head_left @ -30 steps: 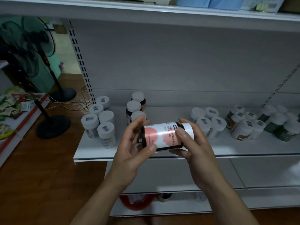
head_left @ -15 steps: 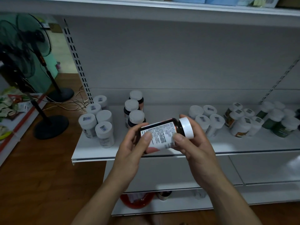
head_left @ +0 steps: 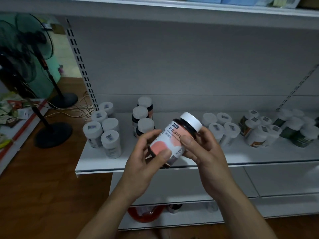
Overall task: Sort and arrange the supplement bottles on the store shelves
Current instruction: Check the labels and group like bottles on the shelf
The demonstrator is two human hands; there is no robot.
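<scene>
The left hand (head_left: 143,163) and right hand (head_left: 207,152) both gripped the bottle (head_left: 170,137), tilted above the shelf (head_left: 241,154) edge with its label upward, probably to read it and match the dark bottles (head_left: 140,118) behind.

white shelf (head_left: 224,156), capped bottles (head_left: 110,144) in grps
</scene>
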